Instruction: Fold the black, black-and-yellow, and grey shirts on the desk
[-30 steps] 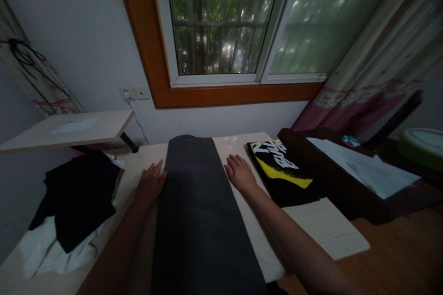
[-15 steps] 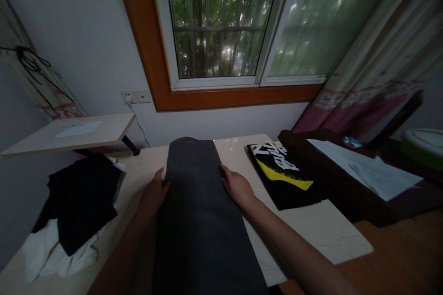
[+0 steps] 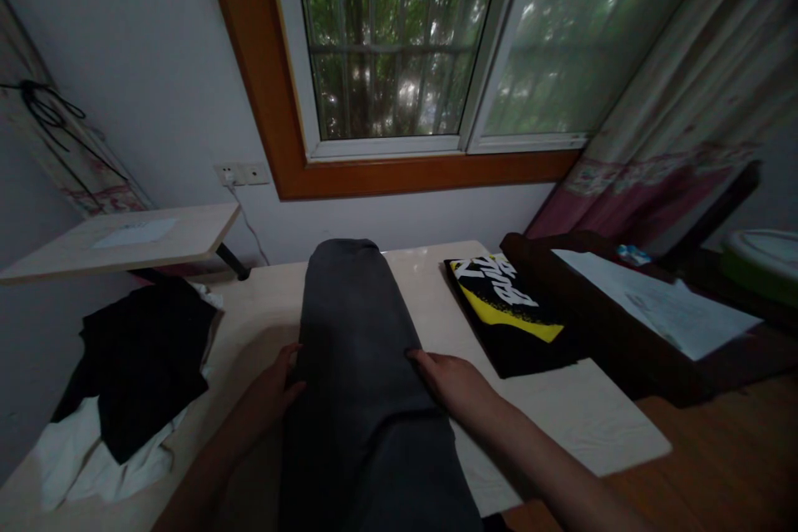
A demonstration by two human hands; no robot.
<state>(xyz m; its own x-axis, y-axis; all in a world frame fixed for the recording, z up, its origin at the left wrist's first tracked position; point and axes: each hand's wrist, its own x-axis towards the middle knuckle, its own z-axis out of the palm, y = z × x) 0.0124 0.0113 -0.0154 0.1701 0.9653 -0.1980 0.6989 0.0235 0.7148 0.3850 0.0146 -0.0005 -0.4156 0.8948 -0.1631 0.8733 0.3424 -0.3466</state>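
A long dark grey folded garment (image 3: 358,324), its exact kind unclear, stretches across the table (image 3: 411,266) toward me. Its far end bulges in a rounded curve, and a crease runs across its nearer part. On the garment's left edge, my left hand (image 3: 280,386) is closed, thumb and fingers pinching the fabric. Opposite it, my right hand (image 3: 452,382) grips the right edge the same way. The garment's near end runs out of the bottom of the view.
To the right lies a folded black shirt (image 3: 511,316) with yellow and white print. Black and white clothes (image 3: 146,357) are heaped at left, beside a raised wooden shelf (image 3: 125,241). A dark brown surface (image 3: 598,299) with a paper sheet (image 3: 654,299) adjoins the table's right side.
Both my hands have drawn back toward me along the garment's edges. Its far end, flatter before, now bulges, and a crease has formed across the nearer part.
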